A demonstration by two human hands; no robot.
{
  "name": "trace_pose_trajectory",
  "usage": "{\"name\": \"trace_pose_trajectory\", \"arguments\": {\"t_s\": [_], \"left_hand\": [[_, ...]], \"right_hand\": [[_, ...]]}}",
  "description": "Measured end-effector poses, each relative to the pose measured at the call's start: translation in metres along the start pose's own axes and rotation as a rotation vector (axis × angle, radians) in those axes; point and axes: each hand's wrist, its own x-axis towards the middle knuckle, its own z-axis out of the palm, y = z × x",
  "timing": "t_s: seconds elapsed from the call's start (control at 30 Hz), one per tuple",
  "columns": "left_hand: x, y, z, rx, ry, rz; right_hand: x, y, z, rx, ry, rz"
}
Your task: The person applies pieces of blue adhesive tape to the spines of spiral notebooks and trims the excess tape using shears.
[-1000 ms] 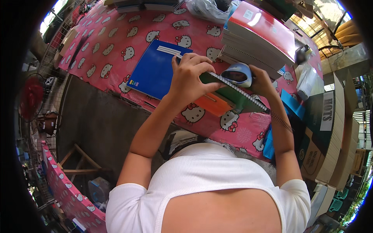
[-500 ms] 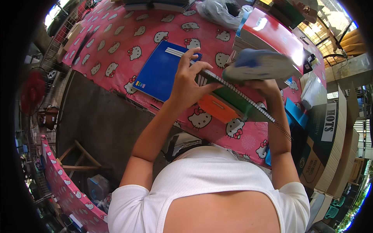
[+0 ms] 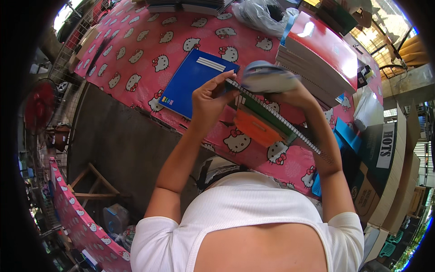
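My left hand [image 3: 213, 97] pinches the upper left corner of a green notebook [image 3: 265, 106], which is tilted up on edge over the table. A coil [image 3: 285, 120] runs along its upper edge, and its loose end sticks out past the right corner by my right forearm. My right hand [image 3: 292, 93] is closed on a rounded white and blue thing [image 3: 267, 79], blurred by motion, its kind unclear. It is against or just above the coiled edge near my left hand. Below the notebook is an orange piece [image 3: 258, 127]. A blue notebook [image 3: 190, 84] lies flat to the left.
The table has a pink patterned cover [image 3: 131, 59]. A tall stack of red-covered notebooks [image 3: 324, 43] stands at the back right, with a plastic bag [image 3: 260, 18] beyond. A cardboard box [image 3: 378, 154] is at my right; a red fan [image 3: 41, 106] stands far left.
My right hand has moved left along the coiled edge with the white and blue thing, toward my left hand. The coil's loose end looks shorter. My left hand has shifted slightly left and down.
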Motion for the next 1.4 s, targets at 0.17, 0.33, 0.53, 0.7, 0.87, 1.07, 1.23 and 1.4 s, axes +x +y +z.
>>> {"name": "trace_pose_trajectory", "arguments": {"t_s": [0.17,0.33,0.53,0.7,0.87,1.07,1.23,1.4], "left_hand": [[0.006,0.002,-0.006,-0.028,-0.085,-0.051],[0.028,-0.019,-0.026,-0.166,-0.327,0.133],[0.013,0.163,0.022,0.125,-0.169,0.781],[-0.036,0.134,0.05,0.392,-0.541,0.768],[-0.087,0.034,0.071,0.361,-0.5,0.18],[-0.088,0.024,0.074,0.302,-0.424,0.314],[-0.095,0.015,0.072,0.264,-0.382,0.257],[-0.084,0.018,0.068,0.302,-0.452,0.448]], "right_hand": [[-0.053,0.09,0.014,-0.472,0.264,-0.084],[-0.213,0.11,0.01,-0.548,0.771,0.56],[-0.331,0.112,0.041,-0.765,0.662,0.815],[-0.328,0.085,0.051,-0.862,0.559,1.015],[-0.281,0.007,0.055,-0.206,0.712,0.484],[-0.219,-0.074,0.084,-0.332,0.63,-0.052],[-0.215,-0.067,0.093,-0.251,0.554,0.025],[-0.212,-0.032,0.085,1.446,0.065,0.421]]}}
